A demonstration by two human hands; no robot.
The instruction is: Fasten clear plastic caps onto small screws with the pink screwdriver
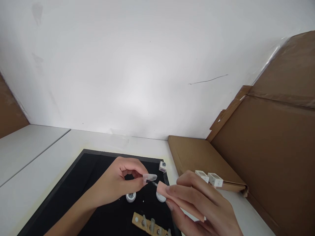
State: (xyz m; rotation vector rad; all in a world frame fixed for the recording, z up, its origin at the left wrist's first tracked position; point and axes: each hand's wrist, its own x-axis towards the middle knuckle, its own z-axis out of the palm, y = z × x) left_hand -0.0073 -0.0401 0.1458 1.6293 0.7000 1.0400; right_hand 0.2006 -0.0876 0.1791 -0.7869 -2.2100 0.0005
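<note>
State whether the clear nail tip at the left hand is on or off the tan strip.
Off: the left hand holds the clear nail tip up, visibly apart from the tan strip.

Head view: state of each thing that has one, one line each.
Left hand: closed, pinching the translucent tip.
Right hand: closed, gripping the peach tool.
Peach tool: held, its thin end toward the translucent tip.
White jar: upright, open.
Round white item: partly hidden; open or shut unclear.
Tan strip: lying down, small pieces on it.
Cardboard box: lying flat, looks shut.
</note>
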